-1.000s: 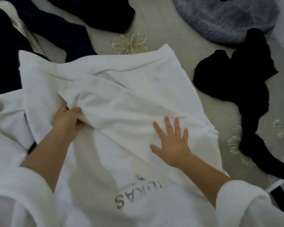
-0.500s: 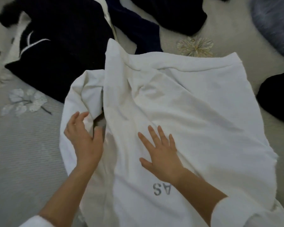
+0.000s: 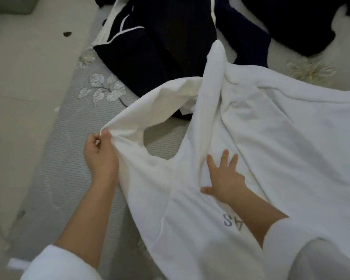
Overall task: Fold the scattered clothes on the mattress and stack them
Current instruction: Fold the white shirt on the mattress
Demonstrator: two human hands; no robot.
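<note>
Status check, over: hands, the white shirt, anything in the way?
Left hand pinches white shirt edge, stretched sideways. Right hand flat on shirt. Navy garment under shirt's far edge.

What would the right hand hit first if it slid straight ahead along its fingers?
The right hand would likely meet the raised fold of the white shirt first, then the dark garment; depth unclear.

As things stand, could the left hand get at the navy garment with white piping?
Probably yes, though not freely. Only mattress lies between the left hand and the navy garment, but that hand pinches an edge of the white shirt and would have to let go first.
</note>
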